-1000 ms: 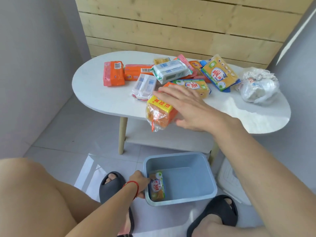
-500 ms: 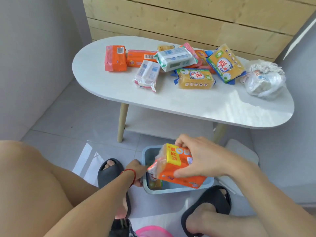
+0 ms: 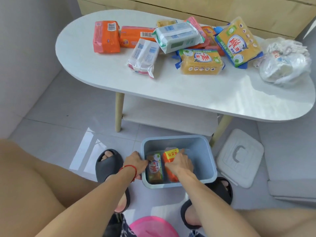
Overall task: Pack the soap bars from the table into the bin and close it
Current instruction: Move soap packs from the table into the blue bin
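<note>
The right hand [image 3: 179, 162], over the table a second ago, now presses its clasped orange soap [image 3: 169, 161] down inside the bin [image 3: 203, 161] beside the yellow bar [image 3: 154, 168], while the left hand [image 3: 136, 162] grips the bin's rim, so two are packed and many remain on the table [image 3: 102, 69].

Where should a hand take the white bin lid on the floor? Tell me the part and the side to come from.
Grip the raised handle at the middle of the white lid, coming straight down from above. The lid lies flat on the floor to the right of the blue bin, handle facing up and uncovered, so a top approach looks simplest. Its edges sit flush on the tiles, likely harder to pinch.
</note>
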Available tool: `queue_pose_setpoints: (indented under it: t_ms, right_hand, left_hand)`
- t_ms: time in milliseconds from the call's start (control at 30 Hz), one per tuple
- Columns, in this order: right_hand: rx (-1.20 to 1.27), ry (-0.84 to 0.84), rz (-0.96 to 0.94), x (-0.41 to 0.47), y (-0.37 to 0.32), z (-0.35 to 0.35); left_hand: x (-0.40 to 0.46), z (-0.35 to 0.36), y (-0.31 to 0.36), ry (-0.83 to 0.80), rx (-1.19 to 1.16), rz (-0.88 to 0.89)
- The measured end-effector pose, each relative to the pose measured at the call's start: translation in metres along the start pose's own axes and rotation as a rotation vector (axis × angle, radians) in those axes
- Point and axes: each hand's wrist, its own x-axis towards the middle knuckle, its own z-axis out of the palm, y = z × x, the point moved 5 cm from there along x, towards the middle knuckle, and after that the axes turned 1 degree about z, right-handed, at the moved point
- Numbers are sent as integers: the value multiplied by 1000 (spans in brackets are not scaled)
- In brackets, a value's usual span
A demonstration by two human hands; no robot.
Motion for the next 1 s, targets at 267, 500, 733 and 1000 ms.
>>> queue_pose_setpoints:
  t_ms: [267,500,733,1000]
  right_hand:
    - [-29,-445,-96,12,8,18]
    - [-253,-445,-324,-23,-43,-51]
    - [242,-227,-906,-136,-134,-210]
    - [515,579,-836,-103,-155,-342]
  left_hand:
    - [2,-2,-3,-28,-51,-42]
    - [-6,-2,-2,-78,25,-82]
    - [0,-37,48,57,65,91]
    - [-14,-56,67,160,-223,188]
